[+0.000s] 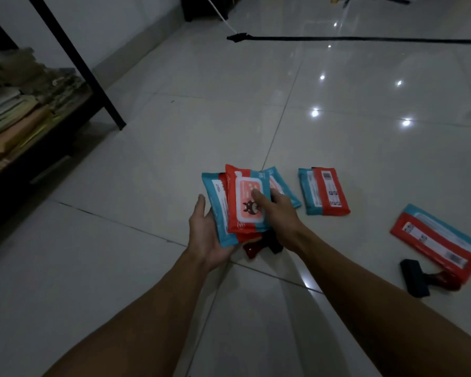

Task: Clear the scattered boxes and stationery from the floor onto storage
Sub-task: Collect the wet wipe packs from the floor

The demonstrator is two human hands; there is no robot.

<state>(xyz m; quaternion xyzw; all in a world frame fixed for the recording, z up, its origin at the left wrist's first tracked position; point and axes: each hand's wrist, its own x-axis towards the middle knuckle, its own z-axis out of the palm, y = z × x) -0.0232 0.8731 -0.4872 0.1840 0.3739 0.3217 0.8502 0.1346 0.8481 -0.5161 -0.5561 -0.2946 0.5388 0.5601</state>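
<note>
Centrally, both hands hold a stack of red-and-teal packs point(245, 202) above the floor point(147, 159). The left hand point(206, 235) cups the stack from below at its left edge, thumb up along the side. The right hand point(276, 210) lies on top, forefinger pressed on the top pack's pink flap. Two more packs lie on the tiles at right: one point(324, 190) just beside the stack, another point(438, 240) at the right edge, touching a black-and-red stamp point(430, 278). A shelf point(38, 118) of folded papers stands at the left.
</note>
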